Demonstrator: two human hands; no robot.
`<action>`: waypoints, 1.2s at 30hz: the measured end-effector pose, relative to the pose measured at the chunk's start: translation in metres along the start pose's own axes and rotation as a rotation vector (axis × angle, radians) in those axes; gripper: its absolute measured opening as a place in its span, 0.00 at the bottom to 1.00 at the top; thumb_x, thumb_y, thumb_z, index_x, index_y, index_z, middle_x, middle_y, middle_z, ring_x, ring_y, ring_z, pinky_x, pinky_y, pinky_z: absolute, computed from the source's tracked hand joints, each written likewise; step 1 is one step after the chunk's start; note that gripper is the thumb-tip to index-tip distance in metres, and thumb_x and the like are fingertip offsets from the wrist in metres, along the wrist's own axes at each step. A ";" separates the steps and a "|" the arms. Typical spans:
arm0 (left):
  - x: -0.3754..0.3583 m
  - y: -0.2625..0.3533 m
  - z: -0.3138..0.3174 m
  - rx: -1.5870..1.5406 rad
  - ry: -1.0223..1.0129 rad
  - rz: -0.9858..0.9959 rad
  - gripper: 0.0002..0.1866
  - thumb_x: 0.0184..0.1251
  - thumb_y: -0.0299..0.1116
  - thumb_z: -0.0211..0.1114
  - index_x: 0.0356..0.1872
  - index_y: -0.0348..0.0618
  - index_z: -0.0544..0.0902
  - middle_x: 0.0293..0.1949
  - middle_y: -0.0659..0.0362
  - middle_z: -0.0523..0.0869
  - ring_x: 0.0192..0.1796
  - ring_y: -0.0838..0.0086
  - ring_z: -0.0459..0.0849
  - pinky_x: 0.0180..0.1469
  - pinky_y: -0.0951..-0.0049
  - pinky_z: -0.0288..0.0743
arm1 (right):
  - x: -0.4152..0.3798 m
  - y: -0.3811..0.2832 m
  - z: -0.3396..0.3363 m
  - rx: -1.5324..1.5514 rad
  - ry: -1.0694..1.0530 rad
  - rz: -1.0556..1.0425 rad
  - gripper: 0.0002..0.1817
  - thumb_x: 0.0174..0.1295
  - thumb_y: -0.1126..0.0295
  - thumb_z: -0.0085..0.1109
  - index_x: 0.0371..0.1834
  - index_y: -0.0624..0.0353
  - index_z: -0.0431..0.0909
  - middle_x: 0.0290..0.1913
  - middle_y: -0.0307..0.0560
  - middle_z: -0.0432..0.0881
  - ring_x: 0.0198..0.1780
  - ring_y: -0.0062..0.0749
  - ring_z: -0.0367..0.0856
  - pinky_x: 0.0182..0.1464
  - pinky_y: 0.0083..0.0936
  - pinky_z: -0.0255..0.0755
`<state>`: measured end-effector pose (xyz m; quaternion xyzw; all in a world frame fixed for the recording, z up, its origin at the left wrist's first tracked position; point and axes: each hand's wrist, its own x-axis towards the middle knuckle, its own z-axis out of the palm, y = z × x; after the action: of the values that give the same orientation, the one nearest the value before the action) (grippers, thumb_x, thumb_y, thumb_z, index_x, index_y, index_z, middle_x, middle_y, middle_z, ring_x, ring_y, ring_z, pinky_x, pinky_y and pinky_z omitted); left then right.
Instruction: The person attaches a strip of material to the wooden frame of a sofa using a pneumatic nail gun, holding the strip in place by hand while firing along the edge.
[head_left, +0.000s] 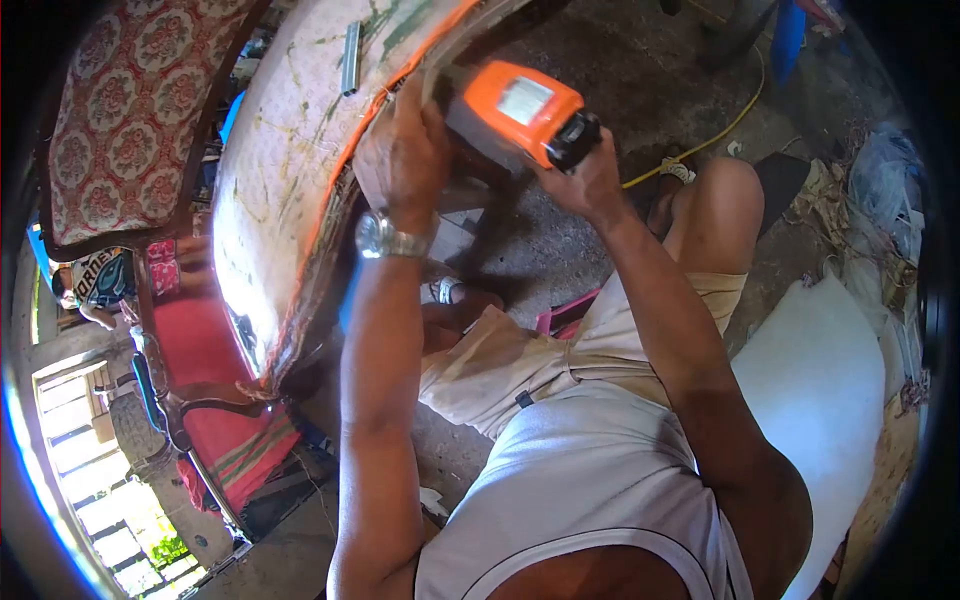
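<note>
A large upholstered furniture piece (270, 160), with a worn pale, stained covering, stands tilted in front of me. An orange strip of fabric (345, 160) runs along its edge. My left hand (405, 155), a metal watch on its wrist, is closed at that edge with fingers curled against the orange strip; the fingertips are partly hidden. In my right hand (585, 180) is an orange staple gun (522, 108) with a white label and a black end, its nose slightly blurred and pointing toward the edge by my left hand. A grey metal strip of staples (351, 58) lies on the pale covering.
A yellow hose (715, 142) trails over the dark floor at the right. Patterned upholstery (135, 120) and a red-seated wooden chair frame (200, 340) stand at the left, with another person (100, 280) beyond. White padding (820, 390) and plastic bags (885, 190) lie at my right.
</note>
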<state>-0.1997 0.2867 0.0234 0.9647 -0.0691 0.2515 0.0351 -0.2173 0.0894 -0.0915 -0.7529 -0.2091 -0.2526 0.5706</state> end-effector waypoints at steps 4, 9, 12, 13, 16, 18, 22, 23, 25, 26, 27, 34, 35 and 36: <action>-0.047 0.009 -0.001 0.041 0.027 -0.045 0.16 0.78 0.40 0.64 0.60 0.47 0.86 0.43 0.47 0.92 0.40 0.49 0.91 0.40 0.51 0.85 | -0.023 0.023 0.005 0.154 0.088 0.019 0.17 0.56 0.70 0.80 0.48 0.58 0.86 0.39 0.51 0.92 0.43 0.47 0.94 0.45 0.35 0.85; -0.060 0.024 0.001 0.025 -0.033 -0.107 0.16 0.79 0.44 0.63 0.58 0.47 0.85 0.43 0.49 0.92 0.39 0.48 0.91 0.41 0.50 0.84 | -0.033 0.026 0.008 0.213 0.062 0.155 0.15 0.57 0.68 0.82 0.42 0.59 0.85 0.36 0.50 0.92 0.40 0.45 0.94 0.42 0.35 0.85; -0.048 0.027 -0.003 0.067 0.029 -0.147 0.13 0.77 0.44 0.65 0.54 0.50 0.82 0.38 0.54 0.90 0.36 0.51 0.90 0.34 0.52 0.83 | -0.029 0.018 0.004 0.130 0.043 0.069 0.15 0.58 0.69 0.81 0.45 0.60 0.86 0.40 0.49 0.92 0.43 0.41 0.94 0.45 0.34 0.85; -0.042 0.027 -0.006 0.017 0.020 -0.193 0.13 0.76 0.45 0.65 0.51 0.51 0.81 0.39 0.51 0.91 0.36 0.49 0.90 0.35 0.49 0.83 | -0.029 0.013 0.002 0.134 0.022 0.070 0.16 0.60 0.71 0.81 0.48 0.61 0.86 0.44 0.49 0.93 0.46 0.39 0.94 0.49 0.34 0.85; -0.029 0.017 0.000 -0.015 0.126 -0.166 0.12 0.75 0.44 0.69 0.51 0.51 0.84 0.35 0.51 0.92 0.36 0.50 0.91 0.37 0.51 0.82 | -0.025 0.000 0.000 0.219 0.016 0.096 0.17 0.61 0.73 0.81 0.51 0.62 0.87 0.48 0.48 0.93 0.49 0.36 0.94 0.53 0.33 0.85; -0.024 0.015 0.000 -0.015 0.105 -0.220 0.10 0.74 0.42 0.70 0.47 0.51 0.86 0.32 0.53 0.92 0.34 0.54 0.92 0.35 0.54 0.81 | -0.021 -0.005 -0.001 0.252 0.022 0.087 0.17 0.61 0.72 0.81 0.51 0.62 0.87 0.48 0.48 0.93 0.49 0.36 0.94 0.53 0.33 0.84; -0.015 0.010 -0.002 -0.091 0.090 -0.276 0.10 0.73 0.43 0.71 0.44 0.50 0.88 0.28 0.54 0.91 0.31 0.58 0.91 0.33 0.57 0.79 | -0.015 -0.007 -0.002 0.254 0.017 0.039 0.16 0.61 0.72 0.81 0.50 0.62 0.87 0.48 0.47 0.93 0.49 0.36 0.94 0.53 0.33 0.84; -0.013 0.009 -0.002 -0.128 0.099 -0.280 0.10 0.73 0.43 0.71 0.43 0.50 0.88 0.27 0.54 0.90 0.29 0.59 0.90 0.32 0.58 0.79 | -0.015 -0.006 -0.002 0.261 0.015 0.034 0.16 0.61 0.72 0.81 0.50 0.62 0.87 0.48 0.47 0.93 0.49 0.36 0.94 0.53 0.33 0.84; -0.009 0.005 -0.002 -0.073 0.091 -0.276 0.09 0.73 0.42 0.72 0.43 0.49 0.88 0.24 0.56 0.89 0.26 0.63 0.88 0.31 0.61 0.77 | -0.019 0.002 0.000 0.217 0.000 0.014 0.16 0.61 0.73 0.80 0.50 0.61 0.87 0.48 0.47 0.93 0.49 0.38 0.94 0.52 0.33 0.84; -0.007 0.004 0.000 -0.047 0.087 -0.272 0.09 0.73 0.42 0.72 0.43 0.48 0.89 0.23 0.57 0.88 0.25 0.65 0.87 0.30 0.62 0.77 | -0.020 0.006 0.001 0.194 -0.007 0.004 0.16 0.61 0.73 0.80 0.50 0.61 0.87 0.47 0.47 0.93 0.48 0.38 0.94 0.52 0.33 0.84; -0.005 0.003 0.004 -0.083 0.109 -0.292 0.09 0.73 0.41 0.72 0.42 0.47 0.89 0.22 0.58 0.87 0.24 0.68 0.85 0.29 0.63 0.76 | -0.018 0.008 0.002 0.193 0.003 -0.009 0.15 0.59 0.73 0.80 0.48 0.61 0.86 0.44 0.49 0.92 0.45 0.43 0.94 0.49 0.34 0.84; -0.009 -0.001 0.024 -0.286 0.231 -0.283 0.07 0.71 0.34 0.70 0.41 0.42 0.88 0.20 0.59 0.85 0.22 0.76 0.80 0.28 0.68 0.73 | -0.010 0.005 0.001 0.132 0.039 -0.083 0.16 0.53 0.74 0.79 0.44 0.60 0.84 0.38 0.53 0.90 0.40 0.52 0.92 0.43 0.37 0.85; -0.011 -0.001 0.027 -0.292 0.257 -0.275 0.07 0.71 0.34 0.69 0.42 0.42 0.88 0.20 0.58 0.85 0.22 0.76 0.80 0.28 0.68 0.73 | -0.010 0.004 0.002 0.158 0.036 -0.061 0.16 0.52 0.75 0.78 0.44 0.60 0.84 0.38 0.53 0.90 0.40 0.52 0.92 0.44 0.37 0.85; -0.011 0.000 0.028 -0.277 0.258 -0.290 0.07 0.71 0.34 0.69 0.43 0.42 0.88 0.20 0.58 0.85 0.22 0.76 0.80 0.28 0.68 0.73 | -0.011 0.005 0.003 0.149 0.027 -0.052 0.16 0.52 0.75 0.78 0.44 0.60 0.84 0.38 0.53 0.90 0.40 0.52 0.92 0.44 0.37 0.85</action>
<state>-0.1959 0.2847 -0.0062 0.9105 0.0412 0.3530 0.2112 -0.2220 0.0907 -0.1027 -0.6991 -0.2392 -0.2615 0.6210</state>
